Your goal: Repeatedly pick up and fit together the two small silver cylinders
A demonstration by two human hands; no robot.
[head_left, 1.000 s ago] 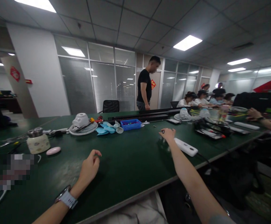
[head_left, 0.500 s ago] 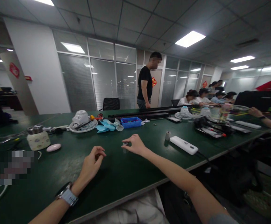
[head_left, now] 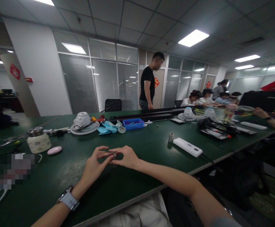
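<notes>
My right hand [head_left: 127, 157] is closed in a pinch around a small shiny metal part [head_left: 115, 155], too small to name. My left hand [head_left: 96, 164] meets it from the left, thumb and fingertips drawn together at the same part. Whatever lies within the left fingers is mostly hidden. Both hands are just above the green table [head_left: 142, 176]. A small metal cylinder [head_left: 171, 137], like a motor, stands upright to the right of my hands, beside a white power bank-like box [head_left: 187, 147] with a dark cable.
Beyond my hands are blue fan blades [head_left: 107, 127], a blue tray [head_left: 133, 124] of small parts and a white fan [head_left: 84, 123]. At left are a jar [head_left: 39, 142] and a pink oval object [head_left: 54, 150]. A person [head_left: 149, 83] stands across the table; others sit at right.
My right hand has moved left and slightly toward me with the small metal part, from apart to touching my left fingertips. The left hand has stayed nearly in place.
</notes>
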